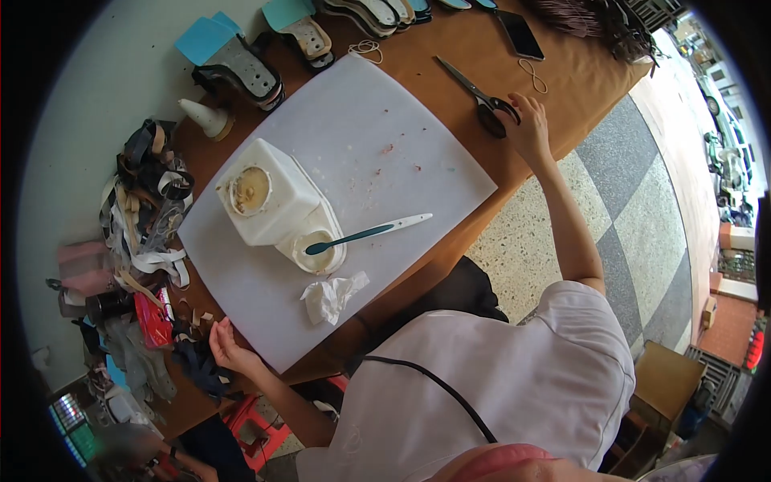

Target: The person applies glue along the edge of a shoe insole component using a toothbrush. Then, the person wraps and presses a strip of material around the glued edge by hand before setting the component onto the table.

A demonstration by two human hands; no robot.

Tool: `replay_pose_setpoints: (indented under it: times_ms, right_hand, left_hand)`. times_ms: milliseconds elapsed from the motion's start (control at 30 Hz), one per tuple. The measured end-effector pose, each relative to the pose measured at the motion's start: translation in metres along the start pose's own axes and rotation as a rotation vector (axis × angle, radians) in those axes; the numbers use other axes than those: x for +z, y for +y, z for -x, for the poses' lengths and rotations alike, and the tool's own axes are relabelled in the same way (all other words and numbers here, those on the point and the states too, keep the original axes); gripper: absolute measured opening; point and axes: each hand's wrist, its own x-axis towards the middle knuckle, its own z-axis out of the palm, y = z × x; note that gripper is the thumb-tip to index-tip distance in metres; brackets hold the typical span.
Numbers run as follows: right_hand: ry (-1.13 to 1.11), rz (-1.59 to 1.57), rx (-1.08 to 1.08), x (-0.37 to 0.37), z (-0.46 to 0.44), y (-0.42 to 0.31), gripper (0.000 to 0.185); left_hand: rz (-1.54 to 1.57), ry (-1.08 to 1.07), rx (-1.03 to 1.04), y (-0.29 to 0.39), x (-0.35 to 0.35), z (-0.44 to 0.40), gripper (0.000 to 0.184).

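Observation:
My right hand (528,128) is at the black-handled scissors (480,96), its fingers closed around the handle loop. The blades lie on the brown cloth and point up and left. My left hand (231,351) is beside the lower-left edge of the white board (385,104), fingers apart and holding nothing. On the board stands a white glue container (281,201) with a round opening and a small cup. A green-and-white brush (369,233) rests with its head in the cup. Crumpled tissue (331,299) lies just below.
Fabric straps (148,201) pile up at the left, near a white cone (205,118). Shoe-shaped pieces (241,72) line the far edge. A phone (520,34) lies at upper right. A red stool (261,434) and another person's arm (193,464) show at lower left.

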Motion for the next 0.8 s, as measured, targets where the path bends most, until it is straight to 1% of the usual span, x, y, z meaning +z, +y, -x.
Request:
replay_pose_setpoints:
  times_ms: [67,133,167,267,433,667,800]
  right_hand:
    - [-0.039,-0.011,0.028,0.000,0.005,-0.006,0.032]
    - [-0.047,-0.012,0.039,0.005,0.009,-0.003,0.032]
    - [-0.076,0.010,0.033,0.006,0.013,-0.004,0.033]
    - [-0.102,0.022,0.020,0.008,0.014,-0.006,0.035]
    - [-0.219,0.065,0.002,0.007,0.003,-0.005,0.035]
    - [-0.230,0.102,-0.044,0.004,-0.002,-0.012,0.035]
    - [-0.271,-0.026,0.056,0.002,-0.011,-0.010,0.032]
  left_hand:
    - [0.006,-0.002,0.033,-0.005,0.000,-0.011,0.021]
    - [-0.021,0.035,-0.024,-0.006,0.003,-0.017,0.022]
    - [-0.022,0.067,-0.020,-0.007,0.007,-0.020,0.023]
    - [-0.071,0.030,-0.061,-0.008,0.006,-0.027,0.024]
    - [-0.066,0.049,-0.057,-0.011,0.006,-0.028,0.023]
    - [-0.150,0.070,-0.062,-0.014,0.004,-0.028,0.024]
    - [-0.135,0.084,-0.048,-0.013,0.005,-0.028,0.021]
